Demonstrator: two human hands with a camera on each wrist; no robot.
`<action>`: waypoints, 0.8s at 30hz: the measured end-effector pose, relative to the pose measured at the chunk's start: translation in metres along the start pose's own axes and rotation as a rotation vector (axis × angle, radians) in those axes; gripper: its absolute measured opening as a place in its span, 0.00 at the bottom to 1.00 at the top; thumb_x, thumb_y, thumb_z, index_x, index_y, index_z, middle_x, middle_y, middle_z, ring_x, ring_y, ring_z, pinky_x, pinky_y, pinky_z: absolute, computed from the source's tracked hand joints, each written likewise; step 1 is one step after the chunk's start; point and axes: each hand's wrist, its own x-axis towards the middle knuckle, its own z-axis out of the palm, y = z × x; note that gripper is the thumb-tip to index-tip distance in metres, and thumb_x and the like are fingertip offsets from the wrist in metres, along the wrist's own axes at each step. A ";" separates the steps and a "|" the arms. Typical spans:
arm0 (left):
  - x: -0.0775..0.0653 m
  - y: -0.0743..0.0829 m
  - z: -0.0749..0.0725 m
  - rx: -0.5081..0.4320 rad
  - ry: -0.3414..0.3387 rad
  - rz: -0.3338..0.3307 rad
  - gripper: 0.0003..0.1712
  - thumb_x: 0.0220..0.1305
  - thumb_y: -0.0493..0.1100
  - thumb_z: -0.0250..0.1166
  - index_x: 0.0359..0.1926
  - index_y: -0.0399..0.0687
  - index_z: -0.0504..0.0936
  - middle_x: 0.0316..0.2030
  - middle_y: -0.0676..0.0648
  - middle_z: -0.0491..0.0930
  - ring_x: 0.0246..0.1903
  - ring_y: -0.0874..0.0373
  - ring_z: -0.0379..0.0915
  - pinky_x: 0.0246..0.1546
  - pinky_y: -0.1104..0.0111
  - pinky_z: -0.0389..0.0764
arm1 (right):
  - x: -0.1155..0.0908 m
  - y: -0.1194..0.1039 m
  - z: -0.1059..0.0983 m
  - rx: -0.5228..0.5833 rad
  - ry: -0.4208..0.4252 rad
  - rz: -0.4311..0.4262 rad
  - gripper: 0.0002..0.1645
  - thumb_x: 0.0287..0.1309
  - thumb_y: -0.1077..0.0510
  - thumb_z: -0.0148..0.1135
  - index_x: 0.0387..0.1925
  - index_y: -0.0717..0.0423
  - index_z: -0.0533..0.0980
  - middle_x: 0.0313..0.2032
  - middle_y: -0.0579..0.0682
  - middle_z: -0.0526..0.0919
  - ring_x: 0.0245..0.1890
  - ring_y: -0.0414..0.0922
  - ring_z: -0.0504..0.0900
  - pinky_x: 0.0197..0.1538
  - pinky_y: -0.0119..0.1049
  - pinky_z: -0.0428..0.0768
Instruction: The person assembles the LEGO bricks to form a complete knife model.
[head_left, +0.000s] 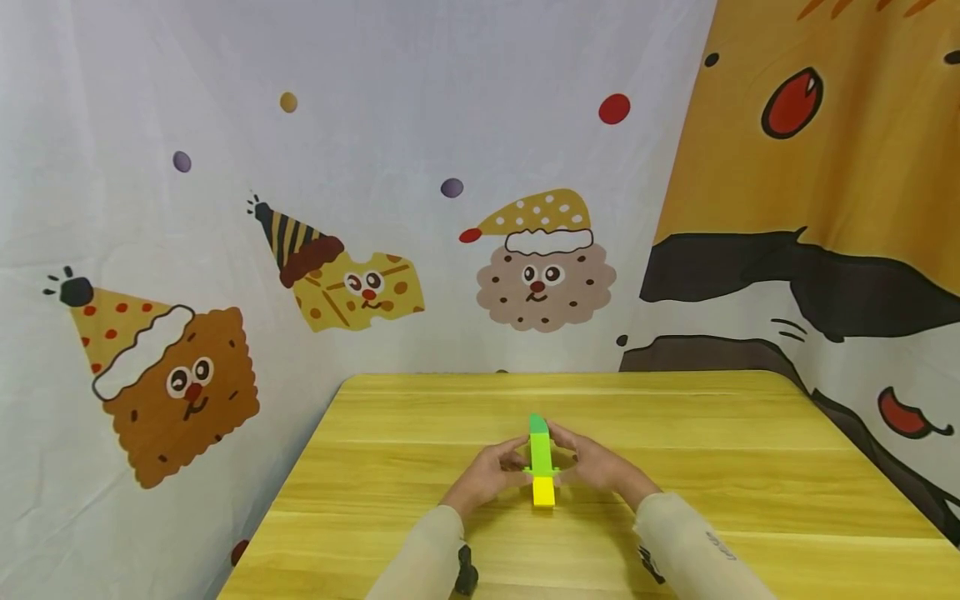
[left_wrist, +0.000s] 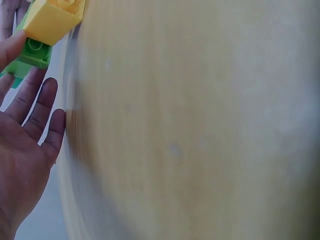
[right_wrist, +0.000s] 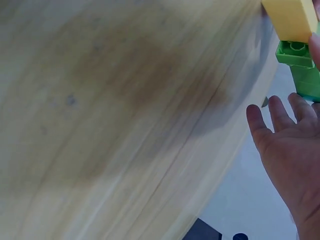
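Between both hands is a model of toy building blocks [head_left: 541, 454], with a yellow block at the near end, bright green in the middle and a dark green tip. A small green piece sticks out sideways beside the yellow block [left_wrist: 52, 22]. My left hand [head_left: 487, 477] holds the left side, thumb near the side piece and index finger farther up; its other fingers are spread in the left wrist view. On the opposite side, my right hand [head_left: 600, 465] holds the model with its thumb low and index finger by the dark green tip. Hollow undersides of green blocks [right_wrist: 295, 52] show in the right wrist view.
The model and hands are over the middle of a wooden table [head_left: 360, 467] with rounded far corners. Behind it hangs a pale curtain [head_left: 420, 108] printed with cartoon snacks. Both forearms, in light sleeves [head_left: 427, 550], reach in from the near edge.
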 end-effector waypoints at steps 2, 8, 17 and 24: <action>0.001 -0.001 0.000 0.016 -0.002 -0.004 0.37 0.64 0.44 0.70 0.72 0.57 0.68 0.49 0.49 0.81 0.51 0.52 0.75 0.57 0.50 0.73 | 0.000 0.002 0.001 -0.012 -0.001 -0.003 0.61 0.51 0.59 0.75 0.79 0.46 0.49 0.74 0.64 0.54 0.72 0.67 0.52 0.64 0.72 0.51; 0.000 -0.003 -0.002 0.046 -0.008 -0.006 0.35 0.64 0.44 0.70 0.70 0.55 0.71 0.54 0.46 0.79 0.56 0.47 0.73 0.58 0.47 0.71 | 0.000 0.003 0.004 -0.011 -0.001 0.009 0.60 0.49 0.60 0.76 0.78 0.49 0.52 0.74 0.64 0.54 0.73 0.67 0.48 0.65 0.72 0.46; -0.002 -0.003 0.001 0.093 -0.039 -0.037 0.33 0.62 0.47 0.72 0.67 0.52 0.75 0.59 0.45 0.76 0.60 0.46 0.70 0.60 0.47 0.70 | -0.005 0.006 0.003 -0.011 -0.006 0.105 0.56 0.49 0.58 0.77 0.76 0.56 0.56 0.73 0.65 0.54 0.73 0.67 0.49 0.67 0.69 0.49; 0.000 -0.004 0.001 0.114 -0.040 -0.048 0.29 0.63 0.46 0.71 0.65 0.52 0.77 0.59 0.46 0.77 0.59 0.47 0.71 0.58 0.49 0.72 | -0.005 0.012 0.002 -0.002 -0.009 0.110 0.54 0.50 0.56 0.77 0.75 0.58 0.59 0.72 0.67 0.56 0.72 0.68 0.51 0.66 0.68 0.52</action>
